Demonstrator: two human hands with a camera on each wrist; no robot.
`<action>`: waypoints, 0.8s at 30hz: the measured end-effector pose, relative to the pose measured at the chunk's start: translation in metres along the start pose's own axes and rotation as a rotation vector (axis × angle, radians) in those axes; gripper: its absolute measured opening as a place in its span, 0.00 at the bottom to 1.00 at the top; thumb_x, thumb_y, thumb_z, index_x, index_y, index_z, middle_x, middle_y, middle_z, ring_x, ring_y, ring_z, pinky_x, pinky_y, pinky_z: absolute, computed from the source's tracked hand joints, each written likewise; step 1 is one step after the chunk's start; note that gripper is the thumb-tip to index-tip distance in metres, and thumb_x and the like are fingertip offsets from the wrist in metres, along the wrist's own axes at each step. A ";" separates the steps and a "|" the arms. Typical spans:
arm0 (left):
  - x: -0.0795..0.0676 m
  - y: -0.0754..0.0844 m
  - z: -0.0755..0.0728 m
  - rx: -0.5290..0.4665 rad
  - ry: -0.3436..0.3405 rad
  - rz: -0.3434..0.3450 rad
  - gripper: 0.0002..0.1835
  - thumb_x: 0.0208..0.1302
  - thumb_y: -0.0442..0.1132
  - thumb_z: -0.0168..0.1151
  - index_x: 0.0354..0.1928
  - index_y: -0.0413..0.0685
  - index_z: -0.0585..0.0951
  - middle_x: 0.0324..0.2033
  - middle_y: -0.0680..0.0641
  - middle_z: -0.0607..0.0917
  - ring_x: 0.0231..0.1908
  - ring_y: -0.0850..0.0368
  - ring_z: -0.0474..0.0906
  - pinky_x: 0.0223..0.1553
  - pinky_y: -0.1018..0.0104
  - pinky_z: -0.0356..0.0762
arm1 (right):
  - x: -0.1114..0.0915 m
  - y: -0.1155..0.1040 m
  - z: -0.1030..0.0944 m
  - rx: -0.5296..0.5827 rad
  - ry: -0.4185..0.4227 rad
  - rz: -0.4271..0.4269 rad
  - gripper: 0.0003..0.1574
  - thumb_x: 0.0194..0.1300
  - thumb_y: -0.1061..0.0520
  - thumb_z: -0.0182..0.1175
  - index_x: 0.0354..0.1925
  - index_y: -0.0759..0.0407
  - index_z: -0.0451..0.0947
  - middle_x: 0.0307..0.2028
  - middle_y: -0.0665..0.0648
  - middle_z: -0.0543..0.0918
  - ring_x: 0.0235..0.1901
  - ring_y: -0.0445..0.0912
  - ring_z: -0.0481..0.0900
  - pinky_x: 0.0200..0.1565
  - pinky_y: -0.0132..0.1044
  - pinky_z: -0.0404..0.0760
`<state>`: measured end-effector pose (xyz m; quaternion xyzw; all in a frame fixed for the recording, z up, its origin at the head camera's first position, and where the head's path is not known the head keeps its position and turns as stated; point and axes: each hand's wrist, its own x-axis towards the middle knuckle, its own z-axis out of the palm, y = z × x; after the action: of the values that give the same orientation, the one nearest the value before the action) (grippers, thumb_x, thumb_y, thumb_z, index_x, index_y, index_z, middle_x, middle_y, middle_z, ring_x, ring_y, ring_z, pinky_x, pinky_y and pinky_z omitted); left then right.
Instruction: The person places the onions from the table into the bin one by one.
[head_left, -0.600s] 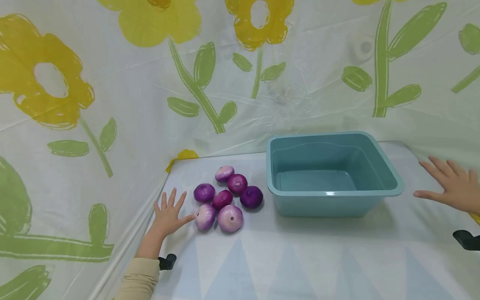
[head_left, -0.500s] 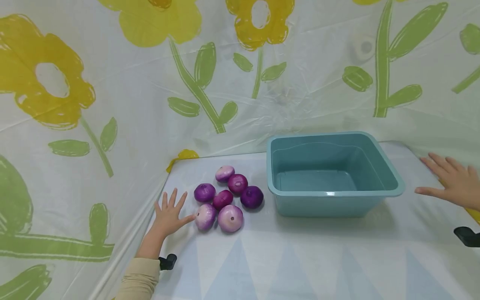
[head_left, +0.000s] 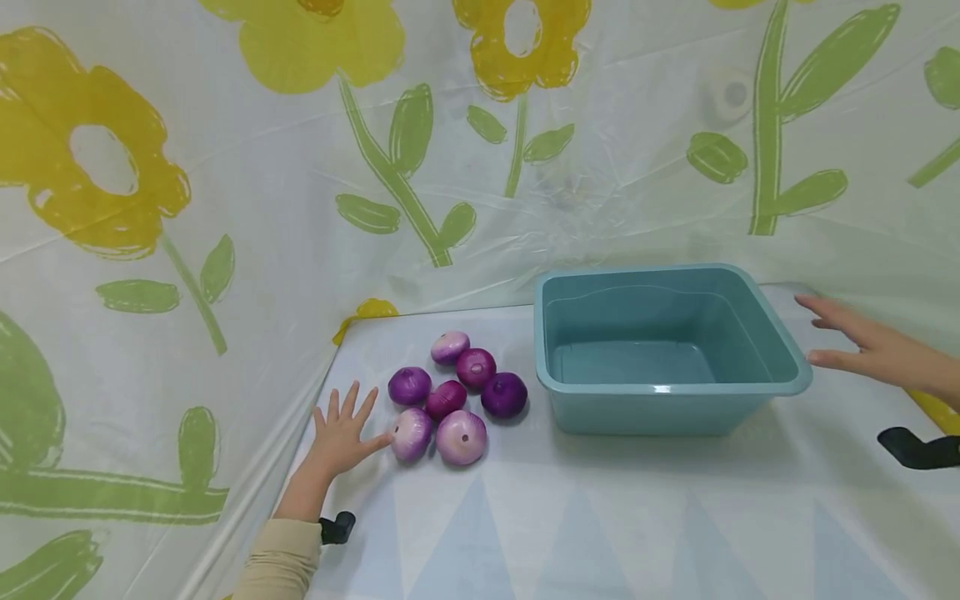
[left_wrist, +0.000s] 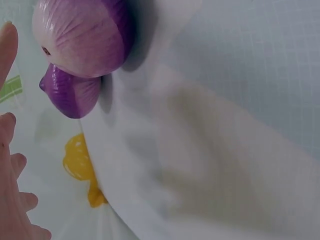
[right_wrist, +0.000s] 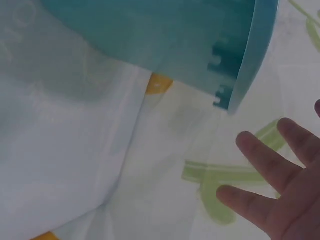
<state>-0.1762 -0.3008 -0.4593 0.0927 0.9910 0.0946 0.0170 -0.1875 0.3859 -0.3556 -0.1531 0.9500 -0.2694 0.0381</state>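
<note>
Several purple onions lie in a loose cluster left of the middle of the table, among them a pale onion at the front and a dark onion on the right. My left hand is spread wide beside them, thumb tip right at the edge of the leftmost front onion. In the left wrist view, two onions show past the fingers, a large pale onion nearer. A blue-green plastic basin stands right of the onions. At its right side my right hand hovers with fingers extended, holding nothing.
White cloth with pale blue triangles covers the table. Behind and to the left hangs a sheet printed with yellow flowers and green leaves. Black wrist mounts sit below both hands, the left mount near the table's left edge.
My right hand has moved left toward the basin's right rim and turned, its fingers now closer together in the head view. The left hand has barely shifted. Onions and basin stay put.
</note>
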 end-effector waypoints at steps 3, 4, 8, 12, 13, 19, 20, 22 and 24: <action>0.000 0.002 0.003 -0.024 -0.004 0.010 0.48 0.54 0.66 0.55 0.70 0.48 0.53 0.69 0.36 0.45 0.65 0.26 0.34 0.56 0.27 0.33 | 0.005 -0.006 0.005 0.022 0.015 -0.060 0.55 0.59 0.59 0.58 0.72 0.54 0.33 0.72 0.56 0.40 0.53 0.65 0.59 0.39 0.78 0.55; 0.000 0.003 0.005 -0.030 -0.006 0.013 0.48 0.53 0.66 0.56 0.70 0.48 0.53 0.69 0.36 0.45 0.65 0.26 0.34 0.57 0.27 0.33 | 0.007 -0.008 0.006 0.027 0.026 -0.089 0.54 0.59 0.61 0.59 0.72 0.53 0.35 0.71 0.46 0.41 0.55 0.56 0.62 0.39 0.78 0.56; 0.000 0.004 0.008 -0.022 -0.012 0.016 0.49 0.52 0.66 0.57 0.70 0.47 0.54 0.69 0.36 0.47 0.65 0.25 0.35 0.56 0.27 0.36 | 0.015 -0.014 0.009 0.026 0.045 -0.133 0.50 0.57 0.61 0.61 0.70 0.61 0.44 0.68 0.35 0.43 0.58 0.36 0.59 0.40 0.75 0.59; 0.000 0.006 0.009 -0.024 -0.028 0.009 0.49 0.52 0.65 0.57 0.69 0.46 0.54 0.69 0.36 0.47 0.65 0.26 0.35 0.56 0.27 0.35 | 0.022 -0.015 0.010 0.011 -0.003 -0.106 0.49 0.57 0.57 0.61 0.68 0.67 0.47 0.70 0.64 0.41 0.65 0.67 0.45 0.45 0.76 0.53; 0.000 0.006 0.009 -0.021 -0.029 0.009 0.49 0.52 0.65 0.57 0.69 0.46 0.54 0.69 0.35 0.47 0.65 0.26 0.35 0.57 0.27 0.36 | 0.023 -0.014 0.011 0.009 -0.029 -0.097 0.49 0.57 0.56 0.61 0.68 0.67 0.46 0.68 0.72 0.40 0.62 0.74 0.42 0.45 0.77 0.51; 0.000 0.006 0.009 -0.018 -0.032 0.016 0.49 0.52 0.65 0.57 0.70 0.46 0.53 0.69 0.35 0.47 0.65 0.25 0.36 0.57 0.27 0.35 | 0.028 -0.003 0.025 0.006 -0.086 -0.092 0.48 0.56 0.54 0.61 0.65 0.71 0.49 0.67 0.74 0.39 0.63 0.74 0.40 0.47 0.75 0.53; 0.000 0.006 0.009 -0.023 -0.032 0.016 0.49 0.52 0.65 0.57 0.70 0.46 0.53 0.69 0.35 0.47 0.65 0.25 0.36 0.57 0.27 0.35 | 0.028 -0.002 0.028 0.015 -0.079 -0.102 0.47 0.56 0.54 0.62 0.65 0.72 0.51 0.67 0.74 0.39 0.63 0.74 0.40 0.48 0.75 0.52; -0.001 0.007 0.009 -0.027 -0.030 0.021 0.49 0.52 0.65 0.57 0.70 0.45 0.53 0.69 0.35 0.47 0.64 0.25 0.36 0.56 0.27 0.35 | 0.028 0.002 0.033 0.041 -0.056 -0.122 0.46 0.55 0.56 0.62 0.64 0.74 0.52 0.68 0.73 0.38 0.65 0.72 0.37 0.49 0.75 0.49; -0.002 0.007 0.009 -0.026 -0.032 0.024 0.50 0.52 0.66 0.56 0.70 0.45 0.54 0.69 0.35 0.47 0.65 0.25 0.36 0.57 0.27 0.35 | 0.029 0.006 0.036 0.065 -0.025 -0.143 0.45 0.55 0.57 0.62 0.63 0.74 0.53 0.68 0.72 0.37 0.65 0.71 0.34 0.50 0.76 0.46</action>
<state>-0.1730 -0.2924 -0.4667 0.1058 0.9882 0.1060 0.0331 -0.2106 0.3634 -0.3893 -0.2225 0.9268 -0.3003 0.0356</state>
